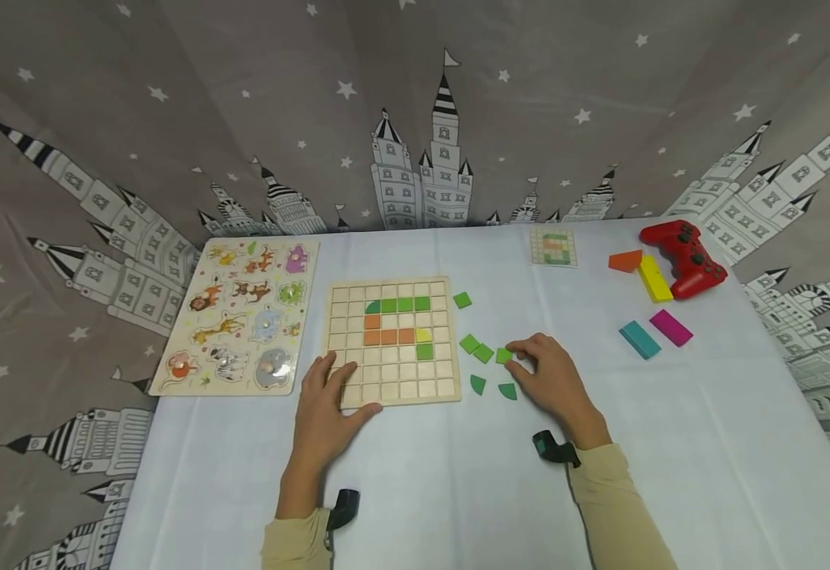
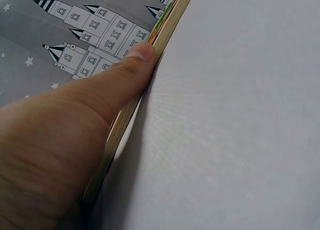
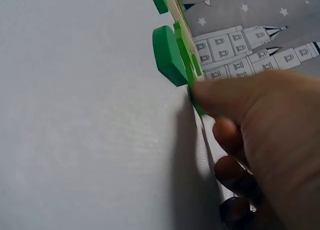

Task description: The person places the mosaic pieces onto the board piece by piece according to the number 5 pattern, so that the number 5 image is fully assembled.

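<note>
A square wooden grid board point(image 1: 372, 384) lies on the table. On it sit a row of green pieces point(image 1: 405, 304), several orange squares point(image 1: 389, 336), a yellow piece point(image 1: 423, 335) and one more green square below that. My left hand point(image 1: 325, 412) rests on the board's lower left corner with spread fingers, the thumb point(image 2: 142, 52) along its near edge. Right of the board, my right hand point(image 1: 553, 384) pinches a green square tile point(image 1: 503, 355) between thumb and forefinger. Close by lie loose green squares point(image 1: 469, 343) and two dark green quarter-round pieces point(image 1: 507, 391).
An animal peg puzzle point(image 1: 244, 313) lies at the left. At the back is a small pattern card point(image 1: 553, 245). To the right are a red game controller point(image 1: 685, 260) and several coloured blocks point(image 1: 654, 279). A grey castle-print cloth point(image 1: 244, 95) borders the white table.
</note>
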`<state>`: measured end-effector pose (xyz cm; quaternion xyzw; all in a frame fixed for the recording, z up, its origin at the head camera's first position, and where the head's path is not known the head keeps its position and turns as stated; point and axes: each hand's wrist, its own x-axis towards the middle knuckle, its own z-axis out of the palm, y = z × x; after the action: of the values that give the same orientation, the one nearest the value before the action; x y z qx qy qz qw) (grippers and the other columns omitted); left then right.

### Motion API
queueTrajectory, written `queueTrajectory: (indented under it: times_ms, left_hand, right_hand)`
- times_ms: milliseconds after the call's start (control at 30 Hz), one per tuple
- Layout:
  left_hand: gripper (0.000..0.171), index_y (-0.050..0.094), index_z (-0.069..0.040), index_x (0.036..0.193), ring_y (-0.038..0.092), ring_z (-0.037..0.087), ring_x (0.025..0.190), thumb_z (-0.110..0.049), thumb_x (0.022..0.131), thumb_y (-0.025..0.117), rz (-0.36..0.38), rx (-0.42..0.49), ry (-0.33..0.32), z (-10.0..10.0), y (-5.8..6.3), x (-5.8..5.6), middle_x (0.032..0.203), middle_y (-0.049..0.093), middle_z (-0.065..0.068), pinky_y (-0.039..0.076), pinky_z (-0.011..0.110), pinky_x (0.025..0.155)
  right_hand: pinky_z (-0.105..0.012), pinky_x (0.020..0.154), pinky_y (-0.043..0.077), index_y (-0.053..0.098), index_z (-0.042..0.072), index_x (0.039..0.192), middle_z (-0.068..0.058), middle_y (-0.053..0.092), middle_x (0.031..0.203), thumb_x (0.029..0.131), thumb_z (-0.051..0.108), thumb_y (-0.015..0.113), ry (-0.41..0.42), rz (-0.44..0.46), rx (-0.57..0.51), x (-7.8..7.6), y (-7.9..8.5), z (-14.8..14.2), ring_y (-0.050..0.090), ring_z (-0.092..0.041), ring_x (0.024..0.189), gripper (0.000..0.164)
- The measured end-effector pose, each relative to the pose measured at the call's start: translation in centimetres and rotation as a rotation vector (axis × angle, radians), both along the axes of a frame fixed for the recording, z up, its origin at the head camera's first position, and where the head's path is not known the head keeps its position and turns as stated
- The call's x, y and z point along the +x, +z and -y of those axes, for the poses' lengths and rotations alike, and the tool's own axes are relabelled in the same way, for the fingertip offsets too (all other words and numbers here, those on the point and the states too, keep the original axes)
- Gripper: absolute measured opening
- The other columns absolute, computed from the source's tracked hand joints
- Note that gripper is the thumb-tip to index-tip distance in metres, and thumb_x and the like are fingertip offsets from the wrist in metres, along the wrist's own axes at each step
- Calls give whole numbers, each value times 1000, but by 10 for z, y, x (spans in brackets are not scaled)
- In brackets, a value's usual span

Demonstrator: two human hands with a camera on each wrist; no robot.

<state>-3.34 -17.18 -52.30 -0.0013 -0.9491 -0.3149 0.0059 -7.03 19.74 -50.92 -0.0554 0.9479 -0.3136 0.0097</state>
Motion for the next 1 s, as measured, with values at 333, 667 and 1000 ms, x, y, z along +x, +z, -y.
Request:
queueTrajectory:
  times_ms: [333,667,1000]
  left_hand:
    - [84,56,-15,144,16,40,157,-49,74,89,6,11,-2,0,1,1,165,30,15,25,68,120]
    - [84,56,-15,143,15,41,157,-49,74,89,13,19,5,1,3,3,165,30,15,24,68,120]
    - [84,57,-15,143,17,41,156,-48,73,90,-7,9,1,-2,2,1,165,31,16,26,68,120]
  right_hand:
    - [-37,78,46,73,7,117,-4,63,96,91,23,78,7,-5,21,0,2,-2,52,-19,86,31]
    - [-36,80,50,74,10,115,-1,63,96,90,26,79,82,-75,-22,-1,9,25,54,-17,90,30]
    - [-30,75,47,74,12,114,3,59,93,91,27,78,274,-138,21,-4,13,85,47,-11,85,28]
